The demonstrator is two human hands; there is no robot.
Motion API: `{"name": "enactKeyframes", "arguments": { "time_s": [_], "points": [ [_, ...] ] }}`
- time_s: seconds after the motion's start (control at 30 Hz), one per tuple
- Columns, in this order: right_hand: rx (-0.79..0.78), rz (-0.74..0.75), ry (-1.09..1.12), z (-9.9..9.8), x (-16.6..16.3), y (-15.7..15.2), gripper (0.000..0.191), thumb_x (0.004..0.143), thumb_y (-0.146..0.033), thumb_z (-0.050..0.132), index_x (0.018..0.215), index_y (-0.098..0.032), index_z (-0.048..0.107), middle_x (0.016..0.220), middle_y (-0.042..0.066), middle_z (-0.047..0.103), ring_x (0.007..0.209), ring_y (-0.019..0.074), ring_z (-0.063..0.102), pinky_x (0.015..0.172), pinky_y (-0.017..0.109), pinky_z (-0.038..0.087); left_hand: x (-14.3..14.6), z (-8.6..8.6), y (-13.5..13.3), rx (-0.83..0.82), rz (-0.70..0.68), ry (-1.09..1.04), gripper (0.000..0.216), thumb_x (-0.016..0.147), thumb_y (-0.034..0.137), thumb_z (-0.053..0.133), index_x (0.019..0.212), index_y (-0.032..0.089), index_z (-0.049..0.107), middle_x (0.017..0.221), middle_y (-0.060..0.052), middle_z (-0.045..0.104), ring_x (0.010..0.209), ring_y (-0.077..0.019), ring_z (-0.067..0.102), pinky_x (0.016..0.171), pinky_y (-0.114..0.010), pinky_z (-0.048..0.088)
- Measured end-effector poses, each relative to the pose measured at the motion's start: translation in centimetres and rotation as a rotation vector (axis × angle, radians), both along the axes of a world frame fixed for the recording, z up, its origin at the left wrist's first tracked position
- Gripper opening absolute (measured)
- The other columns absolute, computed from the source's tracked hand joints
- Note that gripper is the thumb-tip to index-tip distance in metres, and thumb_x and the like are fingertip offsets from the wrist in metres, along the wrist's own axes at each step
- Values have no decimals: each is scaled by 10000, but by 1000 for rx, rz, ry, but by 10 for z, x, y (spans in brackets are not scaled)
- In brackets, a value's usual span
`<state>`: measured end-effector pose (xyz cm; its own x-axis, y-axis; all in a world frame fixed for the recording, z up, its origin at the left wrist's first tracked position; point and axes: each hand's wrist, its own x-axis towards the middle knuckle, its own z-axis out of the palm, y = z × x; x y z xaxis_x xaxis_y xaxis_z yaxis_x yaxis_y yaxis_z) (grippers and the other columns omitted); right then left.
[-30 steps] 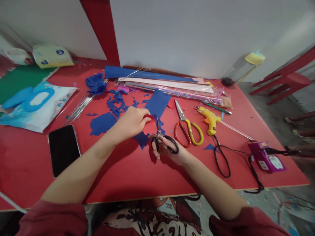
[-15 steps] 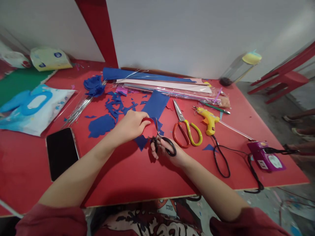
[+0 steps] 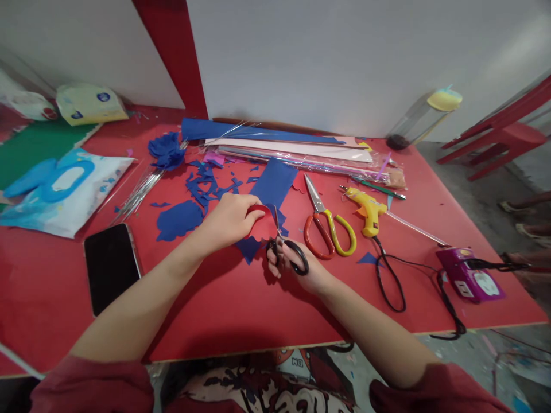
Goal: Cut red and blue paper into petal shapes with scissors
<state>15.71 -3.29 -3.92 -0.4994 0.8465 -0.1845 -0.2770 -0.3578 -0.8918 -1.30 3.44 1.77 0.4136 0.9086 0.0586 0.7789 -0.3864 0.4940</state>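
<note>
Between thumb and fingers, my left hand (image 3: pixel 230 221) pinches a piece of red paper (image 3: pixel 263 225) with a wavy lower edge. My right hand (image 3: pixel 301 269) grips black-handled scissors (image 3: pixel 296 257), their blades upright at the right edge of the red paper. Under and behind my hands lies a blue paper strip (image 3: pixel 275 180). Blue scraps (image 3: pixel 201 186) and a larger scalloped blue piece (image 3: pixel 179 219) are left of it. To the right rest larger scissors (image 3: pixel 318 212) with one red and one yellow handle, beside a small scalloped red piece (image 3: pixel 300 182).
A yellow glue gun (image 3: pixel 367 209) is wired toward a purple box (image 3: pixel 471 275) at the right. A phone (image 3: pixel 111 267), wet wipes pack (image 3: pixel 64 192), wires (image 3: pixel 140 195) and a blue paper flower (image 3: pixel 167 151) lie left. Rolled paper (image 3: pixel 253 132) and a bottle (image 3: pixel 413 123) stand along the wall.
The scissors and my right hand have shifted very slightly at the red paper's edge. My left hand keeps its pinch. The whole view has drifted a little.
</note>
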Motion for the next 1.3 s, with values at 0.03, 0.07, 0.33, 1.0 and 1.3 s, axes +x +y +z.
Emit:
{"name": "enactKeyframes", "arguments": {
  "time_s": [0.03,0.07,0.33,1.0,1.3],
  "points": [
    [-1,-8,3,0,0,0,435,741,-585,590,681,-164,498,562,-15,527,462,90,479,466,238,376,0,0,0,2,1,-8,246,824,254,479,829,140,697,838,-81,731,762,-193,651,740,-271,446],
    [-2,-15,6,0,0,0,433,739,-583,593,676,-167,492,564,-16,525,459,89,475,461,237,372,0,0,-1,5,3,-16,244,823,256,478,822,145,695,831,-75,731,755,-190,650,735,-269,447],
    [-5,-27,-30,5,0,0,453,723,-594,605,667,-163,476,586,-28,483,441,72,442,441,232,353,1,0,-1,11,17,3,252,834,267,465,805,135,678,815,-83,724,747,-199,641,717,-275,435],
    [-38,-76,-5,3,-1,0,448,685,-568,656,786,-147,540,593,-55,444,398,48,415,379,211,272,1,0,0,6,45,12,263,829,282,456,788,148,678,792,-77,720,707,-191,627,692,-281,434],
    [-76,-75,-23,5,0,-1,476,674,-553,672,874,-138,552,571,-61,448,389,47,399,386,209,233,-1,3,0,-18,50,-24,237,799,269,496,807,140,694,807,-79,726,715,-192,629,719,-281,443]
  ]
}}
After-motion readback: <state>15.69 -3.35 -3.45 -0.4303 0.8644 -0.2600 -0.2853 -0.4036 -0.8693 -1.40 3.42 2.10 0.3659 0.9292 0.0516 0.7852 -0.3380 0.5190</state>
